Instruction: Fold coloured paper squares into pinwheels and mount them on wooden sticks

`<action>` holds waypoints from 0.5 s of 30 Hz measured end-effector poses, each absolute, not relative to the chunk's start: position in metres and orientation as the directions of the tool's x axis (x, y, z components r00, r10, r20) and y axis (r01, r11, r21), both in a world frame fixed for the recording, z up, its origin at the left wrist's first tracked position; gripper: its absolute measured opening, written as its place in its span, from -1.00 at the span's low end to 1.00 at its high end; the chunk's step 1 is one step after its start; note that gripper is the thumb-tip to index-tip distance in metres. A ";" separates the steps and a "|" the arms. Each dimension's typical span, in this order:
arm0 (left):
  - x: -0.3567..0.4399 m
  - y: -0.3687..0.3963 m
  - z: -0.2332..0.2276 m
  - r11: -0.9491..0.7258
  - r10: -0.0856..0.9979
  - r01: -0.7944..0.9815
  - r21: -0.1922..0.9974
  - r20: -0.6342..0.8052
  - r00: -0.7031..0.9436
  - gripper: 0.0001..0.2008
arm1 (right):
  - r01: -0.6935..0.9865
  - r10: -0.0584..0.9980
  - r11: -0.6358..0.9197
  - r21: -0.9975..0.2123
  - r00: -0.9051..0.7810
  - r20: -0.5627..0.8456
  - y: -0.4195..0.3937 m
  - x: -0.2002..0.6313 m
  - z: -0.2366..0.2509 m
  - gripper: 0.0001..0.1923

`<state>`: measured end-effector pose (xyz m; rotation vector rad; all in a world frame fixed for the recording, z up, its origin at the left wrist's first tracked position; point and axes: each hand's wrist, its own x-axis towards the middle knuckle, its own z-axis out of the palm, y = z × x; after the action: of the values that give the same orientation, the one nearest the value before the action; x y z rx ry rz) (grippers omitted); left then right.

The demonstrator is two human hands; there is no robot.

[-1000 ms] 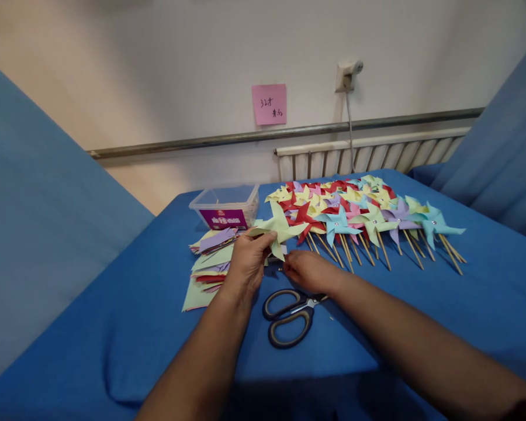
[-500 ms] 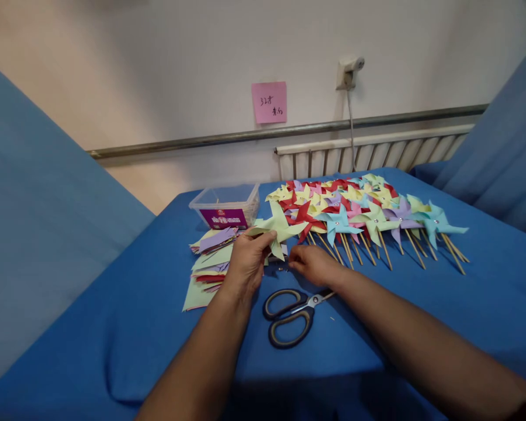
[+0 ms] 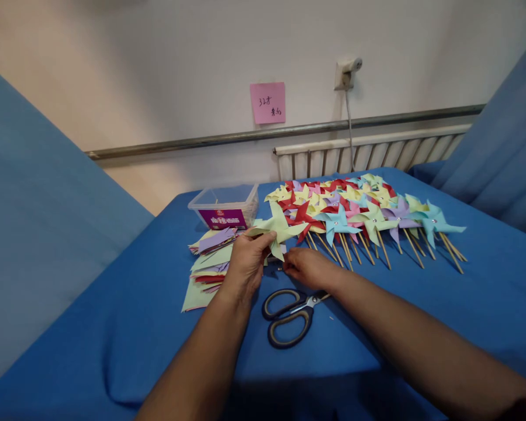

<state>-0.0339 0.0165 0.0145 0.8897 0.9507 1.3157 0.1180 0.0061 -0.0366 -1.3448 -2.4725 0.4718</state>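
Note:
Between the thumb and fingers of my left hand (image 3: 249,257) is a pale green paper pinwheel (image 3: 281,225), its folded blades facing up and no stick visible on it. My right hand (image 3: 309,268) rests low at the tabletop, just right of the pinwheel, with fingers curled together. Whatever its fingertips may pinch is hidden. Tiny bits (image 3: 280,269), perhaps pins, lie on the blue cloth beside those fingertips. Scissors (image 3: 307,303) with dark handles lie nearer to me, their blade tips close to my right forearm.
Stacks of coloured paper (image 3: 213,257) lie left of my left hand. Behind them stands a clear plastic box (image 3: 222,204) with a purple label. Many finished pinwheels on sticks (image 3: 374,221) cover the back right of the blue-clothed table (image 3: 166,316). A radiator (image 3: 377,153) lines the wall.
My right hand has shifted slightly left, nearer to the tiny bits, and its fingertips now cover some of them. My left hand and the pinwheel stay practically in place.

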 end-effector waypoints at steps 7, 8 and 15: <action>-0.035 0.017 0.014 0.059 0.998 -0.354 0.933 -0.054 0.024 -0.67 | 0.843 0.895 0.438 -0.313 -0.443 0.057 -0.001 0.101 -0.031 -0.69; -0.035 0.017 0.014 0.060 0.998 -0.357 0.932 -0.054 0.026 -0.68 | 0.842 0.890 0.447 -0.304 -0.452 0.056 -0.001 0.099 -0.031 -0.67; -0.036 0.018 0.015 0.067 0.998 -0.372 0.926 -0.060 0.030 -0.67 | 0.837 0.887 0.447 -0.315 -0.460 0.036 -0.002 0.099 -0.026 -0.67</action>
<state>-0.0357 0.0184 0.0148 0.8881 0.9419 1.3065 0.0994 -0.0019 -0.0263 -1.5098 -2.5006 0.3763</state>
